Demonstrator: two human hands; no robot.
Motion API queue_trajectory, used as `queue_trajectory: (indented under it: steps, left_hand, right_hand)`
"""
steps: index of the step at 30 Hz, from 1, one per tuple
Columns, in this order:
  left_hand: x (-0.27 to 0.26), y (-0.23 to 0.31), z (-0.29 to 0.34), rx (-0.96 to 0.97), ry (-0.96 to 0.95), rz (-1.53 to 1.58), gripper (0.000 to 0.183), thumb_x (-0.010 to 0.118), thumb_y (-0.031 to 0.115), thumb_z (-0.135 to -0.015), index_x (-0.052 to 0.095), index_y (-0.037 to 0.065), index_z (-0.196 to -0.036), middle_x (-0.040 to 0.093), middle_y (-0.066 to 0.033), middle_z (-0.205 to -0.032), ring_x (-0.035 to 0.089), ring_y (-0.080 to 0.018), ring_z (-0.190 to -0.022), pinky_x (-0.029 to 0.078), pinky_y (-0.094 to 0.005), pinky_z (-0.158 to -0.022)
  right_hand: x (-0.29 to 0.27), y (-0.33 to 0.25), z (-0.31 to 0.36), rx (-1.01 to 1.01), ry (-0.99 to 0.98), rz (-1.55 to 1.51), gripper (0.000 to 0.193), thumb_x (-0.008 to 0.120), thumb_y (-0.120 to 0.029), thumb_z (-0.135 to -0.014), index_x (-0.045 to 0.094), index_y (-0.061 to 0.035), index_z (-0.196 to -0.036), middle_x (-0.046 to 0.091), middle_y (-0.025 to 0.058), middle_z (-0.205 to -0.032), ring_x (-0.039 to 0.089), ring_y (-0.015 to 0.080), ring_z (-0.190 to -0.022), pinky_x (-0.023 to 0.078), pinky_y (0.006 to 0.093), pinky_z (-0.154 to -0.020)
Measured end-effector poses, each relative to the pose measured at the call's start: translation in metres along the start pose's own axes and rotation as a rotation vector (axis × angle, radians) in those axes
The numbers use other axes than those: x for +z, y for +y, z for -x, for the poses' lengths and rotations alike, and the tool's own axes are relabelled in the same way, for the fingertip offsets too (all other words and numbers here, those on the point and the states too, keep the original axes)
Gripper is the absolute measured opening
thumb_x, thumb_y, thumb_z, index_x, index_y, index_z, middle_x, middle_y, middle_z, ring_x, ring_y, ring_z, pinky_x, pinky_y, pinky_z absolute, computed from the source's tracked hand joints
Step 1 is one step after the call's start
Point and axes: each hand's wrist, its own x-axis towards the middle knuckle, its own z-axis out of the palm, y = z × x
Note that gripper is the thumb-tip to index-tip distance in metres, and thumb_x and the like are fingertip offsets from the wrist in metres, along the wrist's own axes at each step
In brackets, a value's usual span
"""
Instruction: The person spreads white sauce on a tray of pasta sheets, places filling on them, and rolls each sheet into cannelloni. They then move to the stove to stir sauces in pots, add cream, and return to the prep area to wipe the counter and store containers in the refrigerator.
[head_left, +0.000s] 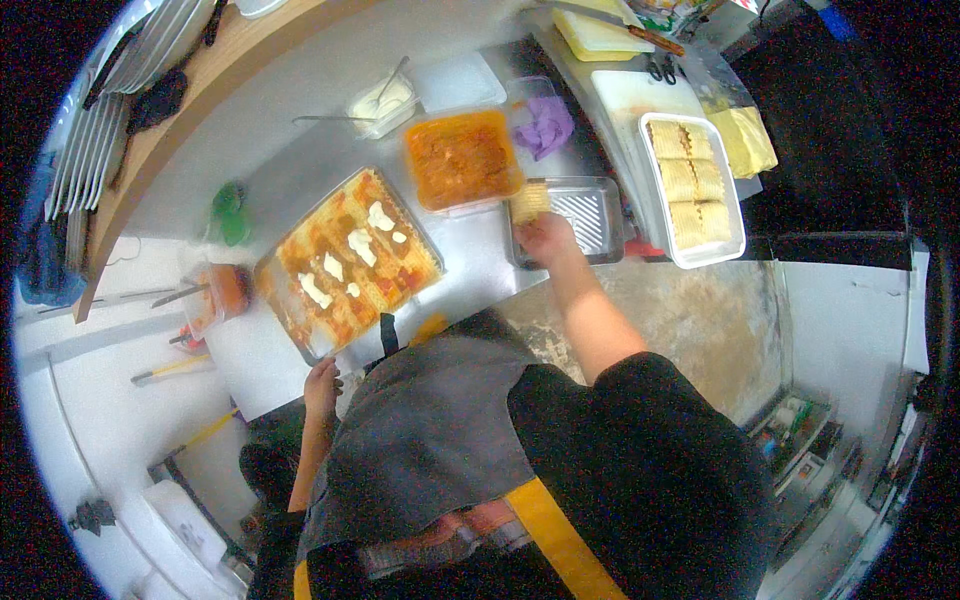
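A ridged, pale yellow lasagne sheet (530, 198) lies at the left side of a clear tray (600, 190) with a striped base. My right hand (548, 240) is closed on the sheet's near end, its fingertips partly hidden. To the left sits a large rectangular baking tray (432, 250), filled with a layer of pasta, red-brown sauce and dabs of white sauce. Just below that tray's near corner, my left hand (321, 386) has its fingers curled; whatever they hold, if anything, cannot be made out.
Behind stand a tub of orange-red meat sauce (463, 160) and a white sauce container (384, 108) with a spoon. A purple cloth (544, 128) lies nearby. At right, a white container (692, 190) holds rolled ridged sheets. A wooden shelf (190, 120) with plates overhangs the left.
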Motion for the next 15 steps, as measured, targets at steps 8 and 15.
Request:
queue_trajectory:
  steps: [8, 15]
  left_hand:
    - [0.008, -0.012, -0.002, 0.085, 0.11, -0.42, 0.034, 0.061, 0.024, -0.092, 0.067, 0.003, -0.119, 0.07, -0.0122, -0.11, 0.067, -0.0247, -0.094, 0.052, -0.0365, -0.082]
    - [0.019, 0.008, 0.007, 0.745, 0.195, -0.874, 0.028, 0.065, 0.015, -0.085, 0.065, 0.006, -0.111, 0.064, -0.0187, -0.106, 0.06, -0.0378, -0.104, 0.05, -0.0464, -0.09]
  right_hand:
    - [-0.017, 0.0, 0.011, -0.067, -0.224, 0.121, 0.019, 0.055, -0.019, -0.096, 0.059, -0.0051, -0.108, 0.063, 0.0118, -0.096, 0.063, 0.0299, -0.087, 0.057, 0.0448, -0.079]
    - [0.003, 0.045, 0.092, -0.942, -0.173, 1.261, 0.03, 0.063, -0.014, -0.092, 0.061, 0.0029, -0.117, 0.066, 0.0095, -0.094, 0.063, 0.0171, -0.081, 0.052, 0.03, -0.071]
